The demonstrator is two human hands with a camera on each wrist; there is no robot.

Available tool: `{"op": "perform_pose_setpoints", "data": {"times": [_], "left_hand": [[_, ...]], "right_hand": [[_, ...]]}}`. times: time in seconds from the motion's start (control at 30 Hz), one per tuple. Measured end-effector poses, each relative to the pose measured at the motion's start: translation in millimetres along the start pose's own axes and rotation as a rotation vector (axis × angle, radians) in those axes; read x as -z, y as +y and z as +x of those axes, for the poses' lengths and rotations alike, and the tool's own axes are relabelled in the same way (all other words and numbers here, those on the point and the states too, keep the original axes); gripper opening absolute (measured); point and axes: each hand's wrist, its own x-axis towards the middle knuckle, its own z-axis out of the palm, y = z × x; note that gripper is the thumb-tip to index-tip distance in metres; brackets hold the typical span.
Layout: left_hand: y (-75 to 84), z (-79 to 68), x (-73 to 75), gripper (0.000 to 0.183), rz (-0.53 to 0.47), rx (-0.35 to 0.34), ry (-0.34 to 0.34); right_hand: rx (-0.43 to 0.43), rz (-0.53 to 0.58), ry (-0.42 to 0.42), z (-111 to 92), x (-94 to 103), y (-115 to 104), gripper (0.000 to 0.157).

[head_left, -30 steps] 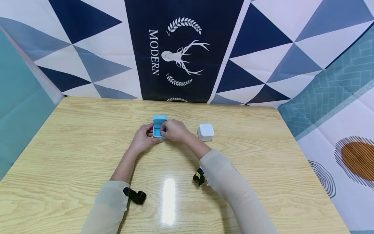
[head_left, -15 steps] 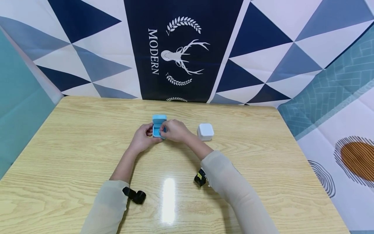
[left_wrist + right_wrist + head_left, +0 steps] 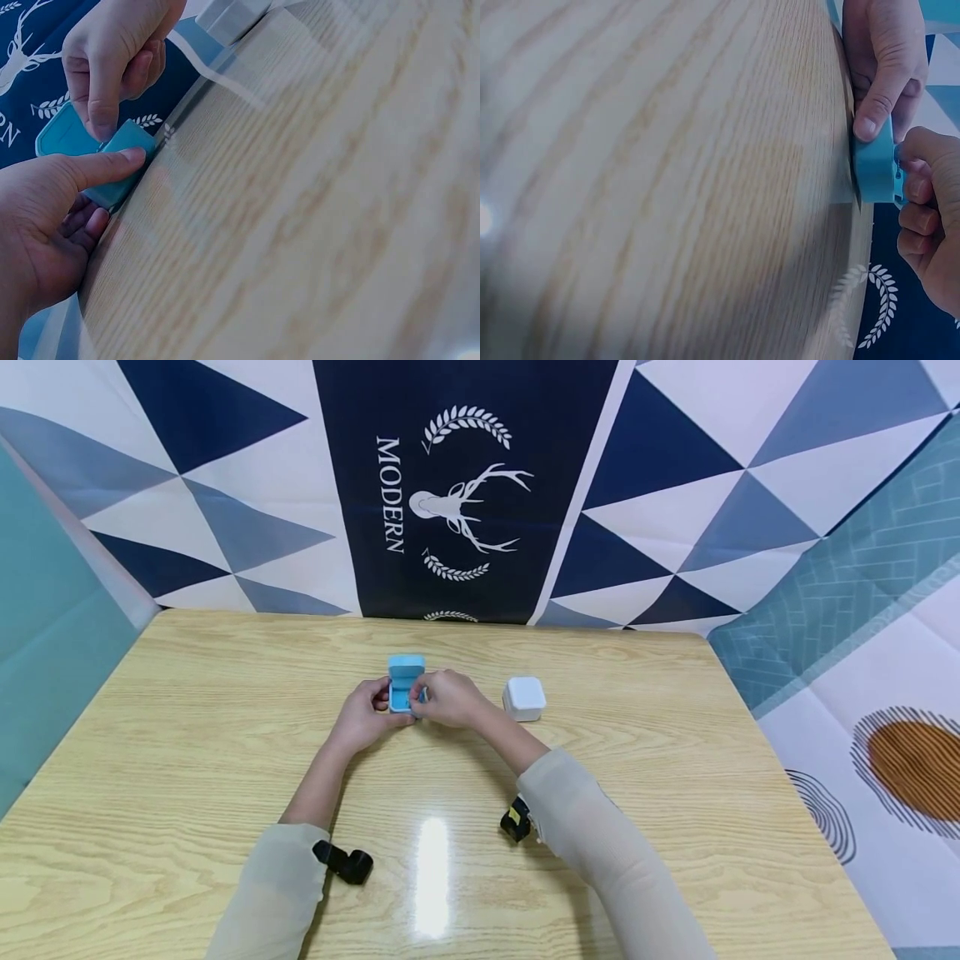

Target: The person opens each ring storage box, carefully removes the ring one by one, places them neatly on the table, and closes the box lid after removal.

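A small light-blue ring box (image 3: pixel 406 667) stands on the table with its lid raised at the back. My left hand (image 3: pixel 363 716) holds it from the left side, thumb along its front wall (image 3: pixel 109 192). Over the insert, my right hand (image 3: pixel 450 698) pinches with thumb and forefinger. In the right wrist view a tiny shiny thing (image 3: pixel 898 173), like a ring, shows at those fingertips; most of it is hidden. The other right fingers curl beside the box.
A white rounded box (image 3: pixel 524 697) stands just right of my right hand. The wooden table (image 3: pixel 187 735) ends at a patterned backdrop (image 3: pixel 487 527) behind the ring box. Black camera mounts (image 3: pixel 352 865) sit at both wrists.
My hands and the ring box stay almost in place. The right fingertips shift slightly over the insert, and the whole head view drifts a little to the left.
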Motion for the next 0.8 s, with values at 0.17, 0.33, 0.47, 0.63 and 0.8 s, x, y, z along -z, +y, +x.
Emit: {"op": "perform_pose_setpoints", "data": {"times": [0.17,0.33,0.47,0.63,0.8], "left_hand": [[-0.7,0.3,-0.4,0.074,-0.003,0.000,-0.005],[-1.1,-0.3,-0.7,0.073,-0.005,0.001,-0.004],[-1.3,-0.4,-0.4,0.074,-0.005,0.009,0.000],[-1.2,-0.6,0.1,0.075,-0.001,0.012,0.002],[-1.2,-0.5,-0.3,0.074,-0.003,0.011,0.003]], "right_hand": [[0.004,0.005,-0.004,-2.4,0.7,-2.3,0.015],[0.012,-0.001,-0.001,-3.3,1.1,-3.8,0.014],[0.017,-0.007,0.000,-4.1,1.8,-4.7,0.014],[0.021,-0.007,-0.004,-5.9,3.1,-6.4,0.015],[0.031,-0.020,0.002,-8.7,3.5,-7.5,0.013]]}}
